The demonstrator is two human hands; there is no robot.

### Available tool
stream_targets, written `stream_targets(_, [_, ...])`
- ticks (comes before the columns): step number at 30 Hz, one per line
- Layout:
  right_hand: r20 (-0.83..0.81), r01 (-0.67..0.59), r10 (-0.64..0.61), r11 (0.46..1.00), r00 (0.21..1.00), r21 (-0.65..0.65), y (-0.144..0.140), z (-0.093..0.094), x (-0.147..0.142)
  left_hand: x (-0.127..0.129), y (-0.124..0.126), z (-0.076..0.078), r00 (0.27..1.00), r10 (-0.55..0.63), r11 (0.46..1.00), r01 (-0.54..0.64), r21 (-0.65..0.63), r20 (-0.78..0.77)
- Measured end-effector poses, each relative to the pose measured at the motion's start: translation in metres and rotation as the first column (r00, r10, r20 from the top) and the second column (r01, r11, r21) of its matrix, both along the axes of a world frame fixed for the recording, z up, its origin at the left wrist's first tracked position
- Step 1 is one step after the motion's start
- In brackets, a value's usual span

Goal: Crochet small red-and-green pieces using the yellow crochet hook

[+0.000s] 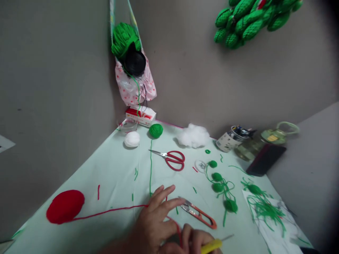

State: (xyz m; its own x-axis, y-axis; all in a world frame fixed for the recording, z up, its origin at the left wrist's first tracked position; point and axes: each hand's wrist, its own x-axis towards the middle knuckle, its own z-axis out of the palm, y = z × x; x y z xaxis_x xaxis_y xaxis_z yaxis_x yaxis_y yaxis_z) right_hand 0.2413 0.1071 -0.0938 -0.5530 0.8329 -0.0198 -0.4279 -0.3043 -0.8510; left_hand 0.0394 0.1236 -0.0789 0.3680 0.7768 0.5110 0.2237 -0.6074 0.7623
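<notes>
My left hand (155,222) lies low on the pale green table (113,176), fingers spread, with a red yarn strand (111,210) running over it from the red yarn ball (65,206) at the left. Close beside it, my right hand (197,241) grips a yellow-handled crochet hook (212,246) whose metal tip points right. Orange thread snips (200,212) lie just beyond my fingertips.
Red scissors (172,159), a white ball (132,139), a green yarn ball (156,130) and white stuffing (193,135) sit farther back. Several small green crocheted pieces (221,185) and green yarn scraps (262,206) lie at the right. A tin (230,139), a jar (274,135) and a phone (266,159) stand behind.
</notes>
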Motion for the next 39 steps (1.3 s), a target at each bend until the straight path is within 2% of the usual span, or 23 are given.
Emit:
stream_targets(1, [0.070,0.078,-0.081,0.996,0.994,0.047,0.000,0.008,0.003,0.003,-0.001,0.002,0.998,0.037,0.995,-0.042,0.093,0.055])
stream_targets(2, [0.134,0.131,-0.144,0.986,0.980,0.106,0.000,0.018,0.004,0.005,-0.002,0.006,0.994,0.055,0.992,-0.065,0.108,0.090])
stream_targets(3, [0.186,0.198,-0.226,0.967,0.956,0.161,-0.001,0.029,0.003,0.006,-0.004,0.013,0.996,-0.002,0.996,-0.005,0.084,0.085])
stream_targets(5, [0.247,0.360,-0.407,0.908,0.879,0.215,-0.004,0.053,-0.004,0.004,-0.007,0.031,0.988,-0.046,0.990,0.065,-0.126,0.150])
stream_targets(6, [0.267,0.424,-0.474,0.877,0.839,0.224,-0.006,0.065,-0.010,0.003,-0.009,0.041,0.977,-0.040,0.963,0.093,-0.252,0.208])
stream_targets(7, [0.263,0.524,-0.577,0.815,0.773,0.246,-0.008,0.075,-0.018,0.001,-0.010,0.051,0.957,-0.002,0.916,0.117,-0.383,0.289])
stream_targets(9, [0.329,0.599,-0.675,0.738,0.661,0.311,-0.009,0.091,-0.035,-0.004,-0.012,0.067,0.892,0.105,0.779,0.201,-0.594,0.440])
stream_targets(10, [0.329,0.626,-0.724,0.690,0.607,0.363,-0.010,0.096,-0.043,-0.005,-0.012,0.073,0.852,0.158,0.723,0.244,-0.647,0.498])
stream_targets(12, [0.314,0.612,-0.750,0.658,0.582,0.439,-0.009,0.100,-0.056,-0.008,-0.011,0.081,0.787,0.225,0.664,0.308,-0.682,0.574])
stream_targets(15, [0.265,0.591,-0.732,0.670,0.627,0.450,-0.008,0.097,-0.065,-0.009,-0.007,0.085,0.743,0.259,0.639,0.347,-0.686,0.617])
stream_targets(19, [0.189,0.622,-0.715,0.685,0.673,0.379,-0.006,0.090,-0.063,-0.007,-0.002,0.086,0.739,0.249,0.591,0.395,-0.703,0.625])
stream_targets(25, [0.154,0.663,-0.719,0.688,0.678,0.294,-0.001,0.085,-0.047,-0.001,0.004,0.086,0.741,0.242,0.494,0.461,-0.737,0.626])
stream_targets(29, [0.223,0.643,-0.727,0.681,0.649,0.349,0.001,0.078,-0.039,0.002,0.009,0.084,0.757,0.263,0.426,0.466,-0.776,0.599])
stream_targets(31, [0.270,0.620,-0.715,0.696,0.645,0.363,0.001,0.075,-0.037,0.003,0.013,0.080,0.768,0.271,0.400,0.458,-0.794,0.580])
stream_targets(36, [0.245,0.606,-0.657,0.753,0.713,0.256,0.007,0.072,-0.038,0.003,0.023,0.066,0.797,0.234,0.375,0.455,-0.808,0.557])
stream_targets(39, [0.222,0.615,-0.643,0.766,0.733,0.190,0.010,0.069,-0.042,0.003,0.028,0.060,0.754,0.216,0.389,0.516,-0.763,0.620])
